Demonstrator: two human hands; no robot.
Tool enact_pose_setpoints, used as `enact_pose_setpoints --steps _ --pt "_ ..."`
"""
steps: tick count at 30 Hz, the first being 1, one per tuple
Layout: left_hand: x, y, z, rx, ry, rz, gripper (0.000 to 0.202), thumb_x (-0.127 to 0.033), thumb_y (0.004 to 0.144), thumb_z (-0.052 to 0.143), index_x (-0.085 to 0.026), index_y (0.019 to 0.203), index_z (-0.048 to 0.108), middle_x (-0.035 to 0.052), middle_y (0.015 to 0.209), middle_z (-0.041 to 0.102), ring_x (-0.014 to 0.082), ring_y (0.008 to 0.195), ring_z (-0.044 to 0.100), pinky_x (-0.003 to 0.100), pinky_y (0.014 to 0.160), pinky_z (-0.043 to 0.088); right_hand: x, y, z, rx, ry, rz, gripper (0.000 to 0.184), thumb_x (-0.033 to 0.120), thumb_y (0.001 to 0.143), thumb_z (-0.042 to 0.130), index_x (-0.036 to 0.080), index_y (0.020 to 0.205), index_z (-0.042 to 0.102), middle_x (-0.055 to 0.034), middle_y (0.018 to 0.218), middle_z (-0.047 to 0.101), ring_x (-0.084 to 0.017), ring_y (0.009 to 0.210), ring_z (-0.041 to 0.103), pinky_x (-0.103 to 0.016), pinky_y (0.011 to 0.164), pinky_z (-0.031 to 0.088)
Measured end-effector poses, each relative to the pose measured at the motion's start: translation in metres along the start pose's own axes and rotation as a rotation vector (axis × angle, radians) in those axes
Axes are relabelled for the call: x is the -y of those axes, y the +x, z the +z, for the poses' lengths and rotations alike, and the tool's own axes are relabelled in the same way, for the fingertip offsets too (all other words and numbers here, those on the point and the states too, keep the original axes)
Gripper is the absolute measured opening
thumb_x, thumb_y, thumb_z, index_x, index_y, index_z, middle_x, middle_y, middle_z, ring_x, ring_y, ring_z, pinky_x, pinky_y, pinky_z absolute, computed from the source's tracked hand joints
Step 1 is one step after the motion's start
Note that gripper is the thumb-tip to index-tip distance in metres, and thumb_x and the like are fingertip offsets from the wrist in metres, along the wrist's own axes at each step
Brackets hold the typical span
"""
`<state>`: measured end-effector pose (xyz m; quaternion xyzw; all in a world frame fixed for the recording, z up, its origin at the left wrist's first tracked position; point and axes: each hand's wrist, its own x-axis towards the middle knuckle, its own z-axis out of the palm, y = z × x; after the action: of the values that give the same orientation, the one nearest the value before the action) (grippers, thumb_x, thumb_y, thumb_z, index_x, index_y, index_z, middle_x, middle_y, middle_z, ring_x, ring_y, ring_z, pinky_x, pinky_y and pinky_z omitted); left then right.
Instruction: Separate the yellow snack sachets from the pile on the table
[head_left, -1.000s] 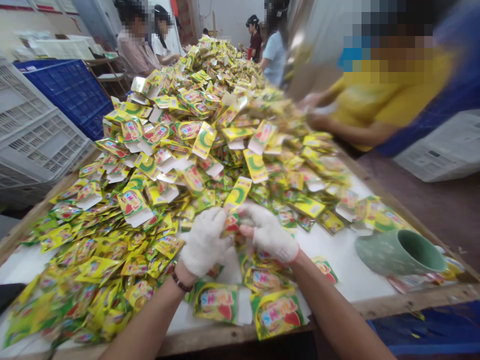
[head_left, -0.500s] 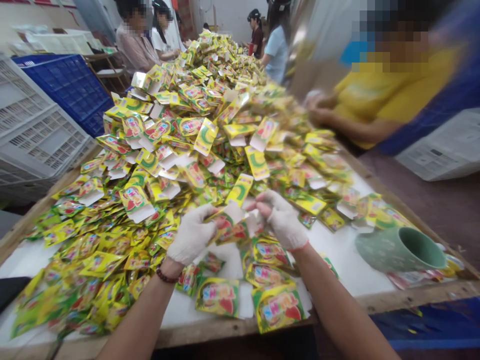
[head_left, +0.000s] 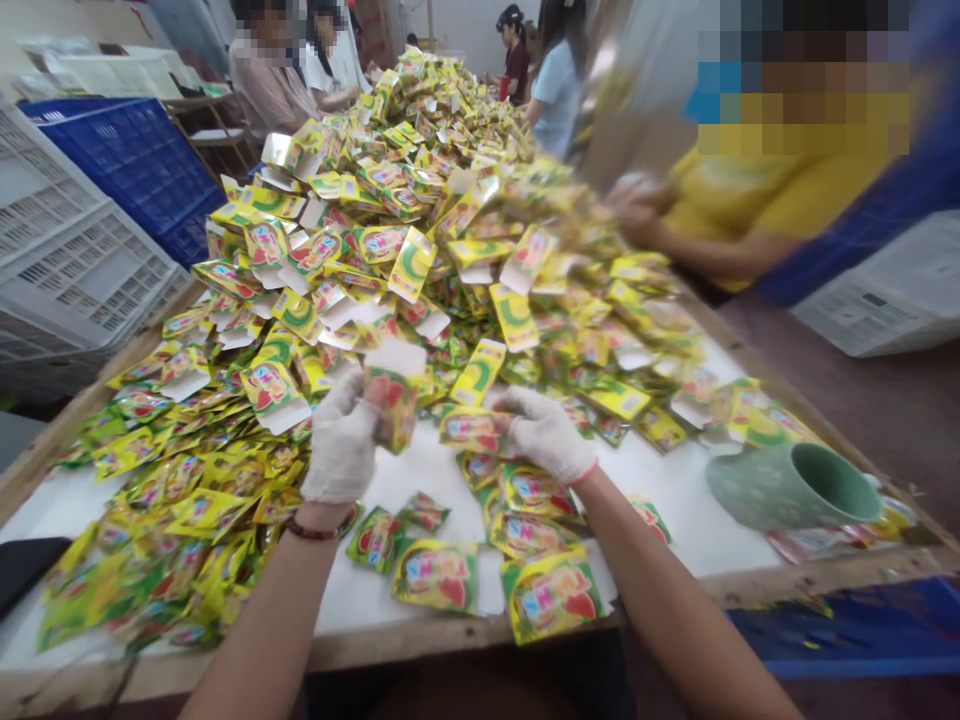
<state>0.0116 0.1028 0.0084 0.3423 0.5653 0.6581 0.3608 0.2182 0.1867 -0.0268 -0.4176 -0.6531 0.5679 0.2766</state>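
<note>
Both my hands wear white knit gloves. My left hand [head_left: 341, 440] is closed on a small folded carton [head_left: 394, 390] printed yellow, green and red, held upright above the white table [head_left: 697, 520]. My right hand [head_left: 546, 432] pinches a flat yellow-green sachet [head_left: 471, 428] just above the table. Between and below my hands lie several more sachets [head_left: 439, 575]. A huge heap of the same cartons and sachets [head_left: 390, 230] rises just beyond my fingers.
A green mug [head_left: 795, 490] lies on its side at the right near the wooden table rim [head_left: 817, 575]. White and blue plastic crates [head_left: 90, 240] stand at the left. A person in yellow works at the right; other people sit further back.
My hands have drawn apart. The left one has lifted the carton up and to the left. The right one now holds a sachet low over the table.
</note>
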Motion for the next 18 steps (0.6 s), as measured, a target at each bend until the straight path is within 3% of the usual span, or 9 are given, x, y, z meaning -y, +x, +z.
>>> enact_pose_setpoints --steps 3,5,7,11,15,18 --pt "-0.008 -0.012 -0.004 0.543 0.130 -0.230 0.028 -0.042 0.071 0.072 -0.017 0.080 0.066 -0.0001 0.065 0.064 0.0098 0.048 0.053 0.020 0.044 0.043 0.001 0.003 -0.002 -0.011 -0.050 -0.039 0.021 0.036 0.074 0.061 0.019 0.086 0.062 0.0021 0.067 0.061 -0.013 0.053 0.053 -0.026 0.052 0.046" --pt "-0.010 -0.019 -0.003 0.766 0.289 -0.279 0.028 -0.038 0.069 0.072 -0.016 0.086 0.070 0.0042 0.079 0.069 0.0150 0.065 0.061 0.024 0.057 0.049 -0.001 0.005 -0.008 -0.114 -0.162 -0.096 0.024 0.036 0.076 0.059 0.019 0.092 0.063 -0.0004 0.073 0.065 -0.016 0.060 0.057 -0.028 0.059 0.048" --pt "-0.008 -0.019 0.001 0.751 0.429 -0.213 0.024 -0.038 0.073 0.067 -0.017 0.084 0.070 0.0035 0.080 0.069 0.0163 0.072 0.061 0.025 0.064 0.049 -0.003 0.008 -0.020 -0.274 -0.269 -0.140 0.026 0.036 0.079 0.055 0.018 0.095 0.064 -0.0036 0.081 0.068 -0.018 0.069 0.060 -0.030 0.065 0.049" --pt "0.000 -0.008 0.000 0.520 0.675 -0.074 0.025 -0.037 0.076 0.057 -0.018 0.060 0.060 -0.0030 0.054 0.054 0.0120 0.054 0.048 0.022 0.052 0.038 -0.012 0.016 -0.052 -0.497 -0.494 -0.181 0.024 0.033 0.082 0.048 0.018 0.089 0.066 -0.0067 0.083 0.070 -0.021 0.078 0.061 -0.033 0.074 0.049" --pt "0.008 0.002 -0.015 0.407 0.965 0.005 0.023 -0.034 0.075 0.056 -0.020 0.058 0.060 -0.0026 0.053 0.056 0.0137 0.053 0.049 0.024 0.050 0.033 -0.026 0.028 -0.065 -0.489 -0.587 -0.171 0.019 0.026 0.077 0.049 0.019 0.082 0.066 -0.0059 0.079 0.069 -0.023 0.079 0.060 -0.035 0.076 0.047" --pt "0.009 -0.001 -0.025 0.474 1.146 0.024 0.013 -0.030 0.073 0.058 -0.022 0.065 0.064 -0.0002 0.062 0.062 0.0164 0.061 0.054 0.026 0.056 0.036 -0.033 0.033 -0.059 -0.420 -0.625 -0.182 0.017 0.026 0.076 0.050 0.020 0.076 0.066 -0.0055 0.076 0.068 -0.022 0.076 0.060 -0.034 0.074 0.046"
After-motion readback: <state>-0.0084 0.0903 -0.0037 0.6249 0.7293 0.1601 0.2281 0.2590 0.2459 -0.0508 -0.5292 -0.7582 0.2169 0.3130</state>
